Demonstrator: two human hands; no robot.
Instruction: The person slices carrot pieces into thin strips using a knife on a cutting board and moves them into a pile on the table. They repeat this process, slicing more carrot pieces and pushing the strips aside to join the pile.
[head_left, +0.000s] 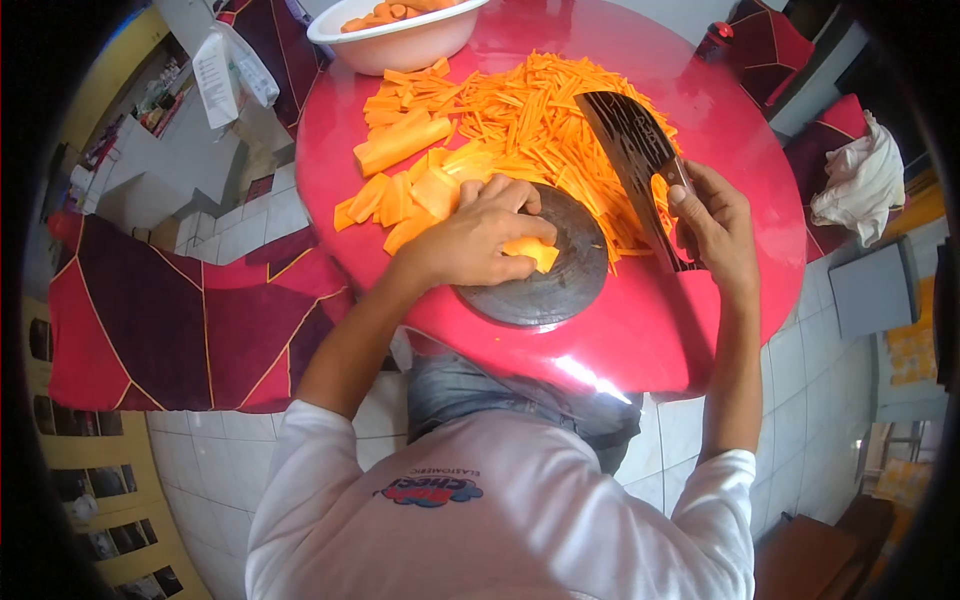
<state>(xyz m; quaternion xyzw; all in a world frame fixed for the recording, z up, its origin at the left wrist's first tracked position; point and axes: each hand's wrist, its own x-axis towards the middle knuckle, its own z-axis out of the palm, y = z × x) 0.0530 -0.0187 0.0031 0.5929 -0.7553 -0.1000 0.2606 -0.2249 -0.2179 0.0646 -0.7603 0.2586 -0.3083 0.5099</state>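
Observation:
My left hand (490,232) is closed on a piece of carrot (533,253) on the round dark cutting board (565,285). In my right hand (718,222) is a wide-bladed knife (632,150), raised to the right of the board with its dark patterned blade pointing away from me. An orange piece of carrot (663,203) shows against the blade near the handle. Beyond the board lies a large heap of carrot sticks (545,105). Flat carrot slices (395,200) and a thicker carrot chunk (402,143) lie left of the board, near my left hand.
A white basin (410,45) with whole carrots stands at the far left of the red round table (480,345). Chairs with red and purple covers (200,320) surround the table. A white cloth (862,180) hangs on the right chair, a plastic bag (230,75) at the left.

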